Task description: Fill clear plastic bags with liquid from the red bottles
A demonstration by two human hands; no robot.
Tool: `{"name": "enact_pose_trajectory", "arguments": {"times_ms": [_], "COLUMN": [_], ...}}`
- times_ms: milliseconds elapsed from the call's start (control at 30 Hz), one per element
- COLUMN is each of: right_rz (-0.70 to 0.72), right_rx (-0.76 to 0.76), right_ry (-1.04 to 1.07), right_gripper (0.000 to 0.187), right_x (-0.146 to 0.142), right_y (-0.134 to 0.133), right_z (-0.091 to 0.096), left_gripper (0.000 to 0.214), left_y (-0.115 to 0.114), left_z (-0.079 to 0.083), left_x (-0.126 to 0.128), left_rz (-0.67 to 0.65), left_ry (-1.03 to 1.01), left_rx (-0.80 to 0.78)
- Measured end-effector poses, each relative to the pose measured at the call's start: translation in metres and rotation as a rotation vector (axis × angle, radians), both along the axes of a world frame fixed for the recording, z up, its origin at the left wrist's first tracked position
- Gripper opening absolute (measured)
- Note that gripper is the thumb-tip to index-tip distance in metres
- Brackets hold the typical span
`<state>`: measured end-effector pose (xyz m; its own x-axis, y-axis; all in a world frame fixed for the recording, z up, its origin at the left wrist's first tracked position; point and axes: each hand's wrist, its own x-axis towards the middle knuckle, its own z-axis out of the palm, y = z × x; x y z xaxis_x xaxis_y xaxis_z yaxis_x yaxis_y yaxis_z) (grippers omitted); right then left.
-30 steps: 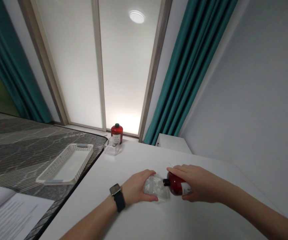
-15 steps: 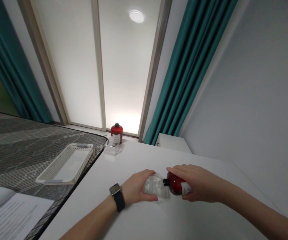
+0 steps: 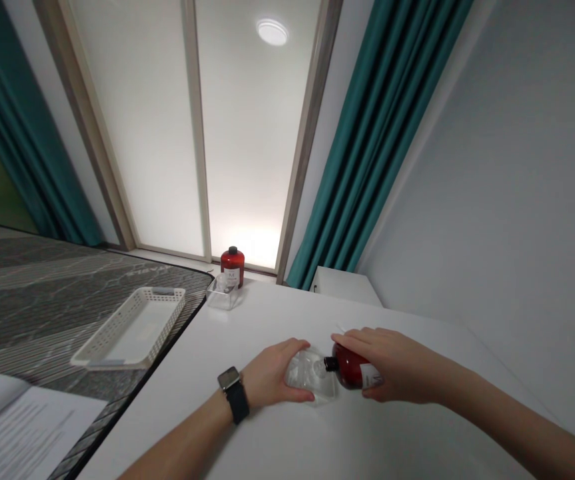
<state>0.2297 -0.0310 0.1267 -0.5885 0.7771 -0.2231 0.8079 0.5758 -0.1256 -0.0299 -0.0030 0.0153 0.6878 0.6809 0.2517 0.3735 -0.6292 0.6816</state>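
Observation:
My right hand (image 3: 392, 367) is wrapped round a dark red bottle (image 3: 348, 367) with a white label. The bottle lies tipped on its side, its black neck pointing left over a clear plastic box (image 3: 324, 387). Round the left side of that box my left hand (image 3: 277, 373) curls, thumb at the near side and fingers at the far side. Something clear and rounded shows inside the box, but its kind is hard to make out. Whether liquid flows from the bottle's mouth I cannot tell. A black watch (image 3: 234, 393) sits on my left wrist.
On the white table (image 3: 247, 333), at its far left corner, stand another red bottle (image 3: 232, 263) with a black cap and a clear box (image 3: 222, 297) holding clear items. Left of the table, a white basket (image 3: 162, 327) and an open book (image 3: 32, 427) lie on a grey patterned surface.

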Motion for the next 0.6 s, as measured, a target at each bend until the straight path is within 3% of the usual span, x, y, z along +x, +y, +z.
{"name": "enact_pose_trajectory", "arguments": {"times_ms": [600], "right_rz": [0.029], "right_rx": [0.025], "right_ry": [-0.021], "right_gripper": [0.083], "right_x": [-0.0016], "right_y": [0.0000], "right_z": [0.0015], "left_gripper": [0.072], "left_y": [-0.0002], "left_z": [-0.0006], "left_x": [-0.0003], "left_rz": [0.008], "left_ry": [-0.004], "left_rx": [-0.007]}}
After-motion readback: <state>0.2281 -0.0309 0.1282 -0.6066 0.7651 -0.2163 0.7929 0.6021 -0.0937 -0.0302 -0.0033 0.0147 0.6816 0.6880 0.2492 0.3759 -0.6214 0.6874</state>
